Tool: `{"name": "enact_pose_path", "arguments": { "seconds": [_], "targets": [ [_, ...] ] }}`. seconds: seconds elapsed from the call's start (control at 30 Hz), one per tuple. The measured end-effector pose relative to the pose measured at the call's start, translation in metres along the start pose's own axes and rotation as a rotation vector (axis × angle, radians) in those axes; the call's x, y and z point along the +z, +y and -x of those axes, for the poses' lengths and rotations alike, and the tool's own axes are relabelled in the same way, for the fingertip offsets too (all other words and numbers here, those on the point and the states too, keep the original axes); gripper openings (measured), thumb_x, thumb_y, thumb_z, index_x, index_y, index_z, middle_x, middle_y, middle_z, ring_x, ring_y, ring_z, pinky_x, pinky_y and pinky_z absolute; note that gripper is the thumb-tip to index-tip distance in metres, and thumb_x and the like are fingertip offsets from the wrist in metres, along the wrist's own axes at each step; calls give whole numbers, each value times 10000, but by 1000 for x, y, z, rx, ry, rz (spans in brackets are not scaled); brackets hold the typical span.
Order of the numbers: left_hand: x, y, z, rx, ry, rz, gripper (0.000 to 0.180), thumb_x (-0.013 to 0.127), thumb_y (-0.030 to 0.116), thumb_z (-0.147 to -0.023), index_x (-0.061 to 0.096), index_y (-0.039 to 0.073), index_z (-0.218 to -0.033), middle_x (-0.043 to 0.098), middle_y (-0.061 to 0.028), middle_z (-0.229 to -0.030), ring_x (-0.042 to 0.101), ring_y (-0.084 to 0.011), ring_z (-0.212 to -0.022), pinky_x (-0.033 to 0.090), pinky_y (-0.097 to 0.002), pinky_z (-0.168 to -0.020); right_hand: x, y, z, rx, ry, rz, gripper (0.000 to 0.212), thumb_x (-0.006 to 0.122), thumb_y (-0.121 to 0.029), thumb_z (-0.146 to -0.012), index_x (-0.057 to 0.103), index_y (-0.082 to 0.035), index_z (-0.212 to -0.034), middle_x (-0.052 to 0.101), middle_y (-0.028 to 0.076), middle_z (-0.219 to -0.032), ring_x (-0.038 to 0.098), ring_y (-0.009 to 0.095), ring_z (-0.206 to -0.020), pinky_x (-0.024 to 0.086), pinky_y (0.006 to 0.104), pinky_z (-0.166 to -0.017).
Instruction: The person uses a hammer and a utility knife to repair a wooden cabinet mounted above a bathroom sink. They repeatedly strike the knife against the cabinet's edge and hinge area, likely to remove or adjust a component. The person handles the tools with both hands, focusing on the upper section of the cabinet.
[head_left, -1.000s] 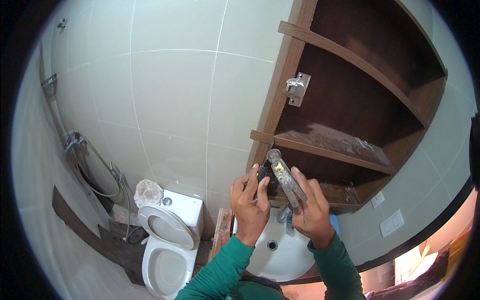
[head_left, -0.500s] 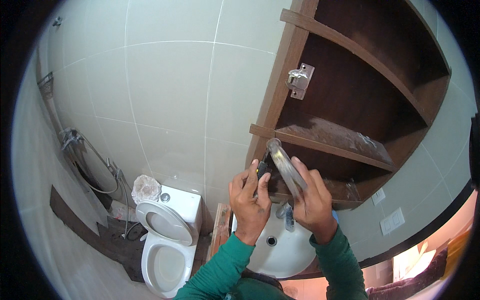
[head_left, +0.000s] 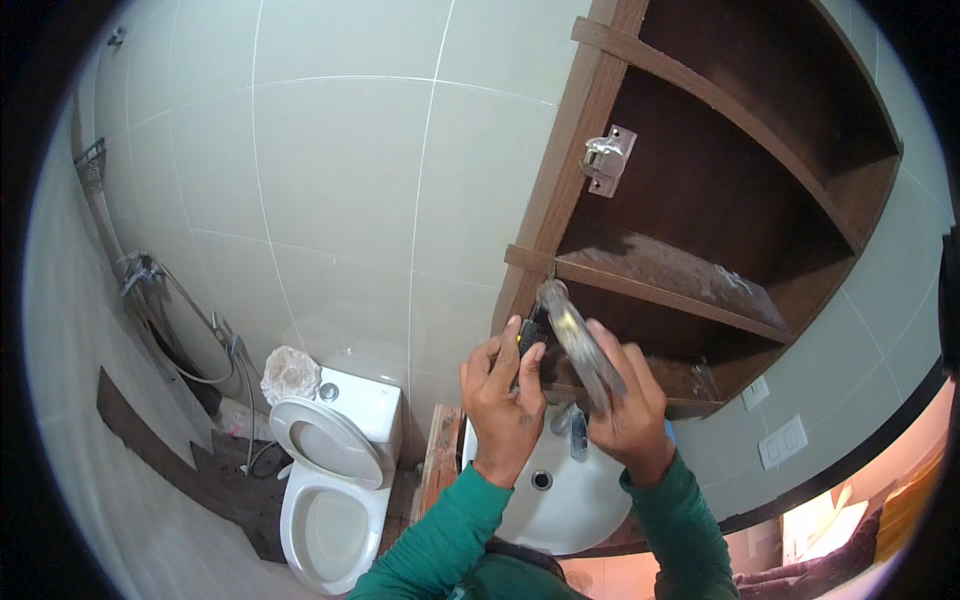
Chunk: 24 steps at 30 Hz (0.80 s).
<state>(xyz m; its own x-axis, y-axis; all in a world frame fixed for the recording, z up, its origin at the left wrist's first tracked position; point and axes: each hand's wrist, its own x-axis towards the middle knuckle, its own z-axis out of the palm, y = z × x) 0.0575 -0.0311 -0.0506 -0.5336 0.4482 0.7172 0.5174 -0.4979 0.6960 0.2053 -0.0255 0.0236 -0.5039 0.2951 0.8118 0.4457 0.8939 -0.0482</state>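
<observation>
In my left hand (head_left: 505, 405) is a slim hand tool with a black-and-yellow handle (head_left: 527, 338), gripped between thumb and fingers. Its upper end points at the cabinet's left upright, just under a shelf edge; I cannot make out its tip. My right hand (head_left: 628, 410) is closed on a hammer (head_left: 580, 340), whose round metal face lies close beside the slim tool. Motion blurs the hammer, and whether the two touch I cannot tell. Both hands are in front of the lower part of the brown wooden cabinet (head_left: 650, 290).
A metal hinge (head_left: 608, 160) is fixed to the cabinet's left upright. Below my hands is a white washbasin (head_left: 570, 515) with a faucet (head_left: 572, 430). The toilet (head_left: 375, 400) stands at left, a crumpled white bundle (head_left: 291, 375) on its tank. Switch plates (head_left: 783, 443) are at right.
The hammer has swung slightly down and right, its face still near the slim tool. My left hand keeps its grip. The view has shifted slightly.
</observation>
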Motion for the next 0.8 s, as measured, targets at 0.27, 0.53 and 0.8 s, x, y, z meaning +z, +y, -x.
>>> {"name": "enact_pose_path", "arguments": {
  "seconds": [0.27, 0.53, 0.8],
  "targets": [
    [0, -2, 1, 0, -1, -5, 448, 675, 3, -956, 709, 14, -1402, 709, -192, -1127, 684, -317, -1008, 558, -404, -891, -10, -10, -1, 0, -24, 127, 787, 733, 113, -759, 555, 29, -1521, 647, 192, -1019, 713, 356, -847, 604, 426, -744],
    [1, -4, 3, -44, 1, 33, 421, 767, 133, -989, 719, 43, -1397, 702, -143, -1119, 622, -304, -1003, 509, -415, -895, -12, -18, -6, 56, -60, 142, 733, 717, 83, -814, 560, 14, -1526, 636, 194, -994, 692, 355, -795, 593, 425, -727],
    [4, -6, 4, -20, 8, 19, 433, 784, 142, -980, 721, 57, -1399, 703, -140, -1109, 624, -304, -1004, 513, -422, -880, -17, -30, -13, 106, -88, 171, 740, 702, 95, -820, 535, 28, -1538, 621, 197, -990, 687, 374, -803, 592, 425, -729]
  ]
}}
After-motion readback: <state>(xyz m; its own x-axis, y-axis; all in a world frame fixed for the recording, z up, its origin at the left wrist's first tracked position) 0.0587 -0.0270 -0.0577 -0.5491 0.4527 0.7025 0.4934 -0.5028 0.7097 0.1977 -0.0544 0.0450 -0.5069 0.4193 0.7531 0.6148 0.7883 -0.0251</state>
